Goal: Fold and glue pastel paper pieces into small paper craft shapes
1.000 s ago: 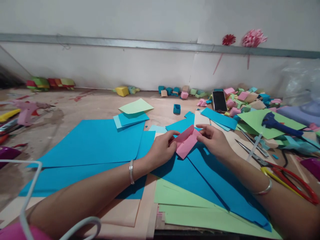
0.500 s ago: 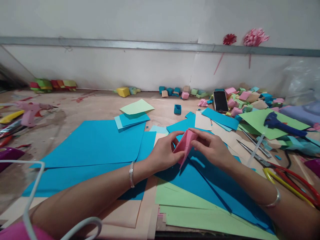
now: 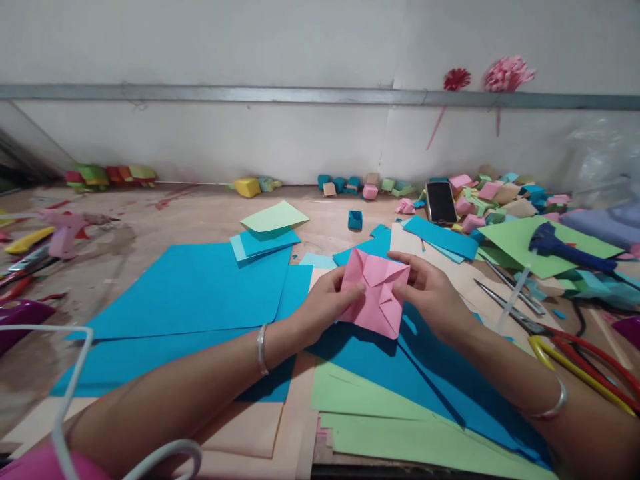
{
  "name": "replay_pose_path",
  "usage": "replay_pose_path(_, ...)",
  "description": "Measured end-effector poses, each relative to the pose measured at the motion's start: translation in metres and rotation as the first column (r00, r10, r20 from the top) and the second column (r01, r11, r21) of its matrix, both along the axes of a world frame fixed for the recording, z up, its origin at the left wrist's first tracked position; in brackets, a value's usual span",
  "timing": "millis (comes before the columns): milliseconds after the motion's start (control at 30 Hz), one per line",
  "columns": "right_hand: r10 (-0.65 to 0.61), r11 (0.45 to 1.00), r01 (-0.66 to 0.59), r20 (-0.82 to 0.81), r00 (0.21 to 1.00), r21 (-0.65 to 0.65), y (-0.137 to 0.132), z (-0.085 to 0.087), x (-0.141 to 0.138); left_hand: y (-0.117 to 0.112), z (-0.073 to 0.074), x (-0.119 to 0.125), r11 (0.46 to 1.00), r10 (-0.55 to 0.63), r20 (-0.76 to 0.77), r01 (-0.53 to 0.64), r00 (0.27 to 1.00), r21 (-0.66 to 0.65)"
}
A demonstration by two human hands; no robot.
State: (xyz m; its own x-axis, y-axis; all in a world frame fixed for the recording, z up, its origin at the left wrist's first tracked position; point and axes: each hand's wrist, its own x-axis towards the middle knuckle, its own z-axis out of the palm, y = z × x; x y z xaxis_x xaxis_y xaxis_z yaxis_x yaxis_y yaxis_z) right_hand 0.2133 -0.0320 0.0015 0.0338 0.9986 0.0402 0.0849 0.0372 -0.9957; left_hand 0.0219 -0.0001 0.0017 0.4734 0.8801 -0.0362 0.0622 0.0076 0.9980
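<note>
1. Pink folded square (image 3: pixel 376 293): paper piece with flaps meeting at a centre seam. It is held just off the table (image 3: pixel 175 213), nearer the person than the phone (image 3: pixel 441 202) and to the phone's left.
2. Left hand (image 3: pixel 323 310): thumb on top and fingers beneath, pinching the square's left edge.
3. Right hand (image 3: pixel 430 297): thumb on top and fingers beneath, pinching the square's right edge, closer to the phone than the left hand is.
4. Handling note, a judgement: the fold will likely come out cleaner if both thumbs stay close to the centre seam. The flaps should lie edge to edge before any crease is pressed. Pressure is best run outward from the middle so the corners do not skew.
5. Large blue sheets (image 3: pixel 195 287): lying flat beneath the hands, spreading left of the phone and towards the person.
6. Green sheets (image 3: pixel 380 413): stacked at the near table edge, well apart from the phone.
7. Small blue box (image 3: pixel 355 219): open-topped, left of the phone.
8. Folded cubes (image 3: pixel 480 200): a mixed-colour heap just right of the phone.
9. Scissors (image 3: pixel 575 347): red and yellow handles, nearer the person than the phone and to its right.
10. Writing: no brand, label or lettering can be read anywhere. The phone's screen is dark.
</note>
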Motion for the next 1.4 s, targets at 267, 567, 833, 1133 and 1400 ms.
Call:
replay_pose_path(267, -0.011, 0.999, 0.007, -0.104, 0.995, -0.038, 0.0036, -0.0017, 0.0029, 0.0017, -0.0009, 0.0010, 0.992, 0.069, 0.100, -0.058, 0.993, -0.109)
replay_pose_path(567, 0.073, 0.995, -0.072, 0.010, 0.997, -0.065, 0.0013, 0.0055, -0.0007, 0.0055, -0.0017, -0.0032, 0.998, 0.064, 0.044, -0.064, 0.997, 0.008)
replay_pose_path(833, 0.066, 0.998, -0.062, 0.193, 0.979, -0.029, 0.0021, -0.0014, 0.0009, 0.0065, 0.0007, -0.0024, 0.980, 0.044, -0.165, -0.011, 0.985, 0.198)
replay_pose_path(1133, -0.009, 1.000, 0.004, 0.215, 0.977, 0.023, -0.0017, 0.0002, -0.0019, 0.0028, 0.0032, -0.0015, 0.997, -0.043, -0.071, 0.047, 0.997, 0.062)
replay_pose_path(1400, -0.002, 1.000, -0.004, 0.225, 0.974, 0.024, -0.0053, 0.0043, -0.0040, -0.0012, 0.0041, 0.0001, 0.993, -0.051, 0.015, 0.052, 0.999, -0.104)
